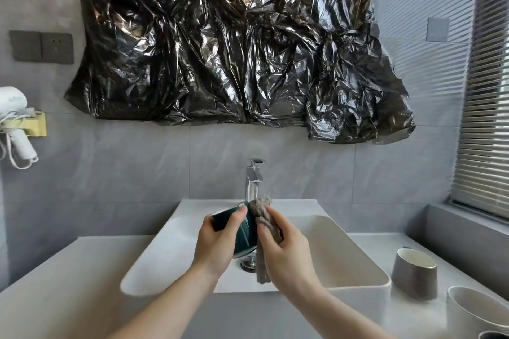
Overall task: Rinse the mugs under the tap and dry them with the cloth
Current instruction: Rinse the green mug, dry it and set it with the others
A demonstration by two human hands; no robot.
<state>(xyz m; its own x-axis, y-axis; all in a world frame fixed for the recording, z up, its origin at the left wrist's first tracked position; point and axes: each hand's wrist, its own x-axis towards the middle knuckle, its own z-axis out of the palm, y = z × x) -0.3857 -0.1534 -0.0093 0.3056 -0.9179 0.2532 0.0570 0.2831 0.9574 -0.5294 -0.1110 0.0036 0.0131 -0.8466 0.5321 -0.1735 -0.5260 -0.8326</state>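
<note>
A dark green mug (pixel 245 234) is held over the white sink (pixel 355 264), lying on its side with its mouth toward the tap. My left hand (pixel 217 242) grips it round the body, thumb on top. My right hand (pixel 283 250) holds a grey-brown cloth (pixel 261 212) bunched against the mug's rim, and a strip of the cloth hangs down into the basin. The chrome tap (pixel 254 181) stands just behind; no water stream is visible. On the counter to the right stand a grey mug (pixel 414 275) and a white mug (pixel 473 314).
The chrome drain plug (pixel 249 263) sits in the basin floor under the mug. A white hair dryer (pixel 16 126) hangs on the left wall. Black plastic sheeting (pixel 234 44) covers the wall above. Window blinds (pixel 484 118) stand at right. White counter (pixel 68 283) flanks the sink.
</note>
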